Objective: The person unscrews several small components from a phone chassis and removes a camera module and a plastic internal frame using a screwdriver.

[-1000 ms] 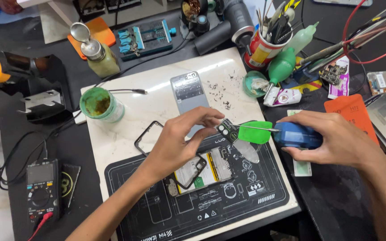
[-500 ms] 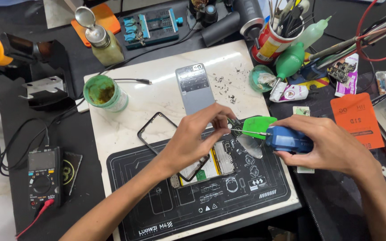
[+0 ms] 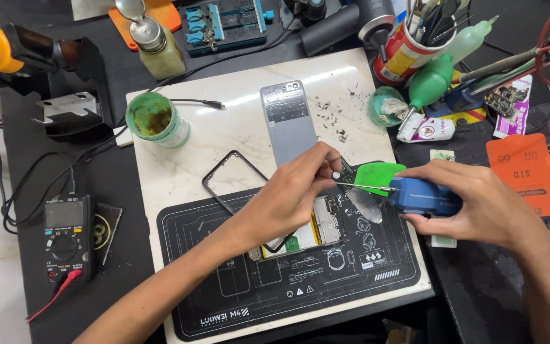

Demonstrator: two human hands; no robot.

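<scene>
Blue screwdriver (image 3: 423,196) in right hand (image 3: 479,204), tip beside left hand (image 3: 294,197) fingertips.

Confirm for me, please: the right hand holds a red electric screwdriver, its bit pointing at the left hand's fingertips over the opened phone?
Not quite: the head view shows the electric screwdriver in the right hand is blue, not red. Its bit does point at the left hand over the opened phone.

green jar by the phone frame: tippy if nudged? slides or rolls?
The green jar stands upright and open on the white slab, squat and wide-mouthed, so it probably slides rather than tips. The slab looks glossy, so a push may send it skating. Knocked over, its round wall would likely roll and spill the residue inside.
</scene>
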